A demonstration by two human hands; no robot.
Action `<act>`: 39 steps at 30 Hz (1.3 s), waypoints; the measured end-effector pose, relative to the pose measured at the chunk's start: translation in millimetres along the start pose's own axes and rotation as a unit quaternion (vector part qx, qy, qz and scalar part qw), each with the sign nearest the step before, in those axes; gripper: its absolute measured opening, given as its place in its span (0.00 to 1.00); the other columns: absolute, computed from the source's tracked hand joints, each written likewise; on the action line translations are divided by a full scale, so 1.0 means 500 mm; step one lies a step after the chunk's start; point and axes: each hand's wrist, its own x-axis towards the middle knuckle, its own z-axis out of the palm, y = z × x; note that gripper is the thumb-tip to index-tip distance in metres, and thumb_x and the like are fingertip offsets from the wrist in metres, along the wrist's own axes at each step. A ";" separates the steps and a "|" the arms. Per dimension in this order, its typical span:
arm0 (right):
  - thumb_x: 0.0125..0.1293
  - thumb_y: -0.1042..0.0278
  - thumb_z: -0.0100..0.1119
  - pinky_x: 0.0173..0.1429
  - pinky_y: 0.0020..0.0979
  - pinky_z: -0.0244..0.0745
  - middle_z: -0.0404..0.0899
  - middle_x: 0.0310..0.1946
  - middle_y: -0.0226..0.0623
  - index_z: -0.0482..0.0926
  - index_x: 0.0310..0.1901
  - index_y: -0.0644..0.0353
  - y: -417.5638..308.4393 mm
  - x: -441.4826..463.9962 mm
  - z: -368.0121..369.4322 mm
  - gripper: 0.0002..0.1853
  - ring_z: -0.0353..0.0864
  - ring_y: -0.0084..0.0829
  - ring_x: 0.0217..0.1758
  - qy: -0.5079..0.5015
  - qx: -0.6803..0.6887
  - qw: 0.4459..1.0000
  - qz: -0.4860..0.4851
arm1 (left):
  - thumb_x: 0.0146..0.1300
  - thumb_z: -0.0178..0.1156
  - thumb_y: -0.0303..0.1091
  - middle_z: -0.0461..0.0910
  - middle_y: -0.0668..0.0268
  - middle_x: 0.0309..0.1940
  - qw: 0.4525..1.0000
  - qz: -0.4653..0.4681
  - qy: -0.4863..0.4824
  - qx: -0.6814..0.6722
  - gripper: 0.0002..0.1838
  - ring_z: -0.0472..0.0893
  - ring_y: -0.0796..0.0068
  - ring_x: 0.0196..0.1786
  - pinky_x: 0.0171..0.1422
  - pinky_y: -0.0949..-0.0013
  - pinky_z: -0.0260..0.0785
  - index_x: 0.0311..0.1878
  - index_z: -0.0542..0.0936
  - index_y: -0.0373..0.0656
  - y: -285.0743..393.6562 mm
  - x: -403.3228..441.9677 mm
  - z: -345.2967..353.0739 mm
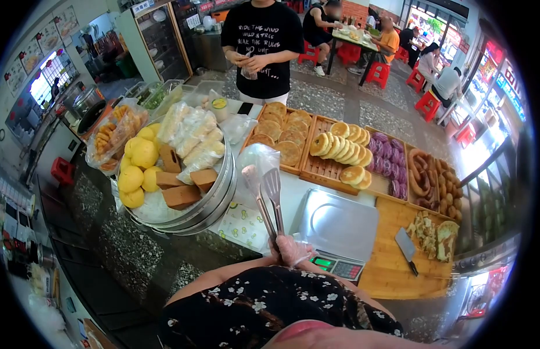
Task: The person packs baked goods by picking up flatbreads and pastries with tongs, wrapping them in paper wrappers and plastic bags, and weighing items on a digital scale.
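Observation:
My right hand (296, 250), in a clear plastic glove, is closed on the lower end of a pair of metal tongs (273, 189). The tongs point up and away from me, slightly to the left, and one of their two ends is slotted. Close against it is my left hand (273, 252), whose fingers are mostly hidden. A clear plastic bag (261, 156) shows behind the tips. Just beyond my right hand stands a weighing scale (340, 221) with a bare metal plate and a lit green display.
On the left, a round steamer (215, 200) holds yellow buns (145, 153), brown cake blocks (181, 197) and wrapped food. Flatbreads (290, 152), pale cakes and purple rolls fill wooden trays. A cleaver (406, 244) lies on the chopping board (380, 273). A person (263, 46) stands across the counter.

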 end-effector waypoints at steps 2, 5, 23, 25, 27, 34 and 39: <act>0.62 0.57 0.42 0.41 0.41 0.66 0.74 0.29 0.43 0.72 0.32 0.55 0.027 0.005 0.016 0.12 0.73 0.45 0.36 0.008 0.048 0.999 0.000 | 0.40 0.56 0.71 0.66 0.65 0.28 0.996 -0.006 -0.015 0.089 0.32 0.67 0.59 0.30 0.33 0.57 0.62 0.35 0.66 0.53 -0.001 0.008 -0.015; 0.67 0.41 0.34 0.39 0.35 0.63 0.69 0.24 0.34 0.72 0.30 0.52 0.077 0.022 0.048 0.24 0.68 0.34 0.31 0.033 0.193 0.981 -0.010 | 0.45 0.57 0.66 0.69 0.61 0.29 0.969 -0.003 -0.036 0.243 0.29 0.70 0.57 0.31 0.34 0.56 0.65 0.38 0.68 0.51 -0.004 0.020 -0.037; 0.50 0.52 0.62 0.54 0.46 0.72 0.79 0.42 0.57 0.74 0.45 0.65 0.582 -0.289 -0.355 0.26 0.78 0.52 0.50 0.512 -0.191 0.695 0.467 | 0.68 0.55 0.39 0.79 0.69 0.31 0.919 0.253 0.082 0.291 0.13 0.77 0.81 0.35 0.41 0.73 0.73 0.46 0.78 0.39 0.307 -0.011 0.134; 0.48 0.55 0.62 0.55 0.46 0.72 0.79 0.43 0.58 0.74 0.45 0.65 0.623 -0.283 -0.350 0.26 0.78 0.53 0.51 0.494 -0.179 0.694 0.493 | 0.68 0.56 0.37 0.80 0.67 0.34 0.942 0.264 0.058 0.200 0.13 0.77 0.81 0.36 0.41 0.74 0.74 0.50 0.77 0.39 0.347 -0.013 0.154; 0.47 0.57 0.63 0.56 0.43 0.72 0.79 0.45 0.56 0.72 0.49 0.64 0.639 -0.293 -0.330 0.28 0.77 0.52 0.52 0.461 -0.185 0.731 0.468 | 0.66 0.59 0.32 0.80 0.62 0.39 0.928 0.337 0.009 0.162 0.17 0.79 0.77 0.39 0.43 0.74 0.74 0.56 0.71 0.38 0.360 -0.006 0.156; 0.52 0.53 0.66 0.55 0.42 0.72 0.78 0.44 0.54 0.73 0.49 0.67 0.642 -0.206 -0.402 0.29 0.77 0.50 0.50 0.592 -0.317 0.691 0.267 | 0.63 0.61 0.27 0.80 0.59 0.43 0.934 0.333 0.028 0.129 0.23 0.80 0.76 0.42 0.47 0.75 0.73 0.60 0.68 0.37 0.357 -0.019 0.167; 0.64 0.60 0.58 0.46 0.31 0.74 0.81 0.33 0.38 0.81 0.42 0.62 0.100 -0.022 -0.324 0.14 0.79 0.30 0.37 0.417 0.002 0.904 -0.094 | 0.66 0.57 0.27 0.79 0.65 0.45 0.857 0.424 0.069 0.284 0.25 0.77 0.83 0.41 0.50 0.79 0.70 0.65 0.66 0.37 0.338 -0.023 0.185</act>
